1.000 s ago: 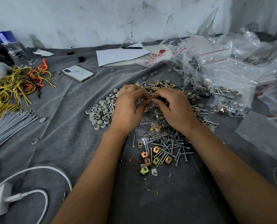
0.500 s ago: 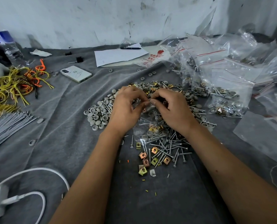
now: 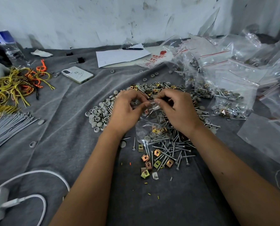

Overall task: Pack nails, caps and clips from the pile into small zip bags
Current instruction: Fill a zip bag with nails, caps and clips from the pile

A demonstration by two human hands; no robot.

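The grey cloth covers the whole work surface and serves as the reference for all positions. At its centre lies the pile of loose nails, grey caps and brass-coloured clips. To the right of the pile, a heap of filled zip bags with red seal lines is stacked, well apart from the hands. To the left of the pile lie a bundle of grey ties and, beyond it, yellow and orange wires. A phone and a sheet of paper lie behind the pile, toward the wall.

The small zip bag in hand hangs directly above the pile, its lower end resting on or just over the nails. Nails, caps and clips are visible through its wall.

The left hand and right hand meet at the bag mouth. Both have fingers curled, thumb against forefinger, pinching the top strip from either side — fingertips nearly touching each other.

Step in hand, as judged: sealing the loaded bag. Whether the zip is fully closed cannot be told.

The next move calls for pressing along the entire seal line, then transferring the bag to the filled heap on the right — keeping it upright until the seal holds.
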